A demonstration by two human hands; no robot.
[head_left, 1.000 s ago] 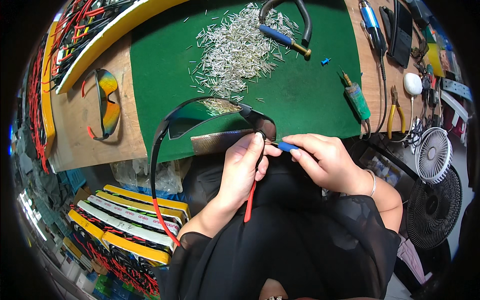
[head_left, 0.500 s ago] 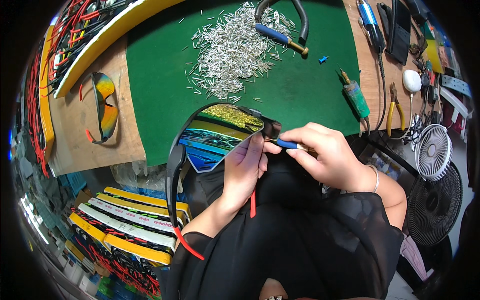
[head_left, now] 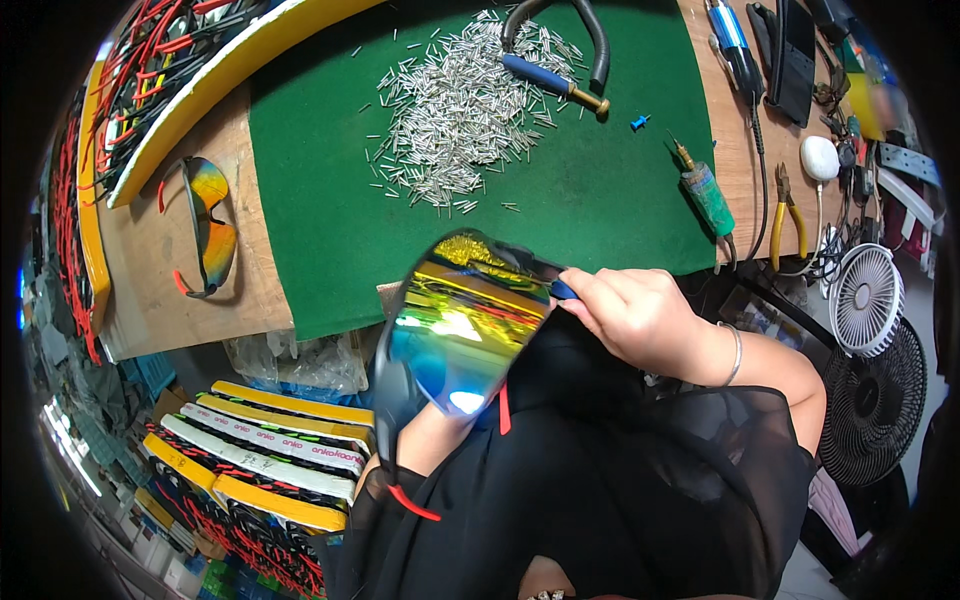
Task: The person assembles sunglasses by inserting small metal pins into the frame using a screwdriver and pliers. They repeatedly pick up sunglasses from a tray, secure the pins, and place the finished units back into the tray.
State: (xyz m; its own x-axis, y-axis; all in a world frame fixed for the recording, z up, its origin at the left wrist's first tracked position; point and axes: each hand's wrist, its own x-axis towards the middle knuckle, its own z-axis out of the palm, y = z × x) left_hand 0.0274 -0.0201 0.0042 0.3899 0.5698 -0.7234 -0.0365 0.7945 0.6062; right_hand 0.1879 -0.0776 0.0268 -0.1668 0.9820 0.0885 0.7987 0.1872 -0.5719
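Observation:
Sunglasses (head_left: 462,325) with a large mirrored lens hang tilted above my lap, slightly blurred. The lens reflects yellow, green and blue, and the dark temple ends in a red tip. My left hand (head_left: 432,437) is behind the lens, supporting the sunglasses; its fingers are hidden. At the upper right of the frame, my right hand (head_left: 640,318) pinches a small blue-handled tool (head_left: 564,290) against the hinge area. Most of that tool is covered by my fingers, so its kind is unclear.
A green mat (head_left: 330,240) carries a heap of small metal pins (head_left: 455,120), a blue-handled tool with a brass end (head_left: 550,76) and a green-handled soldering iron (head_left: 705,195). Another pair of sunglasses (head_left: 208,228) lies left. Pliers (head_left: 788,220) and fans (head_left: 866,302) are right.
The sunglasses have turned and dropped lower, so the lens now covers the left hand's fingers. My right hand stays at the hinge area, with less of its tool showing.

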